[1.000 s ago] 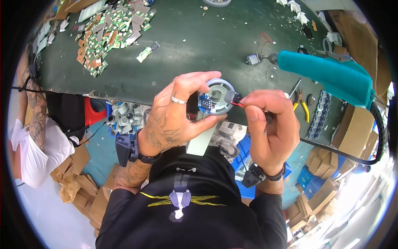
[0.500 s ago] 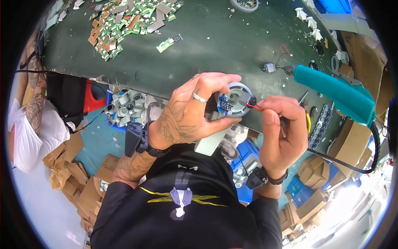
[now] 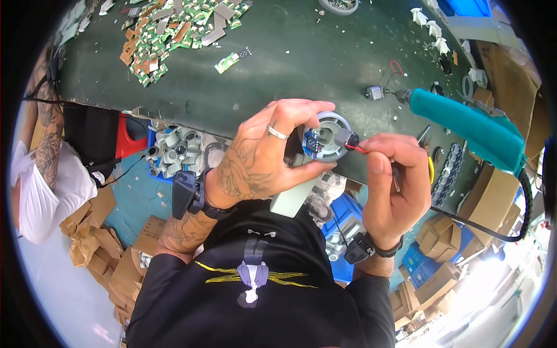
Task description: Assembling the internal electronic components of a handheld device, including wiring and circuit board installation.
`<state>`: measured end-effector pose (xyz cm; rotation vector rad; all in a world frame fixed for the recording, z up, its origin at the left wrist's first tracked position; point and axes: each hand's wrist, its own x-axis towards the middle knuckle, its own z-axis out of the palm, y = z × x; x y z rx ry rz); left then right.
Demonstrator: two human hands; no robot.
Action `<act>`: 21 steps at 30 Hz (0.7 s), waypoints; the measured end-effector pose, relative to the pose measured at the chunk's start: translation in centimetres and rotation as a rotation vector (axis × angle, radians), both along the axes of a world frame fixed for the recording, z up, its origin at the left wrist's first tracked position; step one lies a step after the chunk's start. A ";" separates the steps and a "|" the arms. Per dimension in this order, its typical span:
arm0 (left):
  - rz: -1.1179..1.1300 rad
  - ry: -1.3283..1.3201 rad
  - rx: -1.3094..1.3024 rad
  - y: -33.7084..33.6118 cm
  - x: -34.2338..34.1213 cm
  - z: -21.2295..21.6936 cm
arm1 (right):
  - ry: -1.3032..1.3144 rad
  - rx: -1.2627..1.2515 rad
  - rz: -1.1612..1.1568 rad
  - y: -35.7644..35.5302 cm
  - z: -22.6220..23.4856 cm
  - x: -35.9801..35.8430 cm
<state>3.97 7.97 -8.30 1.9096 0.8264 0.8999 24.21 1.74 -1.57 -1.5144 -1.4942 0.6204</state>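
My left hand (image 3: 252, 152) is wrapped round a pale grey round plastic housing (image 3: 329, 155) with a ribbed inside; its handle (image 3: 294, 199) points down toward my body. A small blue circuit board (image 3: 312, 144) sits at the housing's left side, close to my fingers. At the opening's right side is a small motor (image 3: 343, 138), a grey body with a black end cap, partly inside the rim. My right hand (image 3: 400, 180) pinches the red wire (image 3: 355, 148) at the motor's black end. Whether the fingertips also touch the cap is hard to see.
A teal power screwdriver (image 3: 458, 122) lies on the dark green bench at right, near another small motor (image 3: 375, 93). Green circuit boards (image 3: 174, 40) are heaped at far left. Blue bins (image 3: 174, 152) of grey parts stand below the bench edge. Another person's arm (image 3: 49, 127) shows at left.
Both hands keep nearly the same pose. More of the motor's grey body shows at the housing's opening, and the whole view has shifted slightly.
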 end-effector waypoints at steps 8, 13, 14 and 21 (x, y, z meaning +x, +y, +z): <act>-0.006 0.006 -0.015 0.0 0.0 0.1 | -0.002 0.015 0.004 0.1 -0.2 0.1; 0.000 0.014 -0.007 0.0 0.0 0.1 | -0.009 0.023 0.005 0.1 -0.1 0.1; 0.002 0.010 -0.012 -0.1 0.0 0.1 | -0.006 0.026 0.006 0.1 -0.1 0.1; -0.001 -0.003 -0.018 0.0 0.0 -0.1 | -0.013 0.033 -0.013 0.0 0.1 0.1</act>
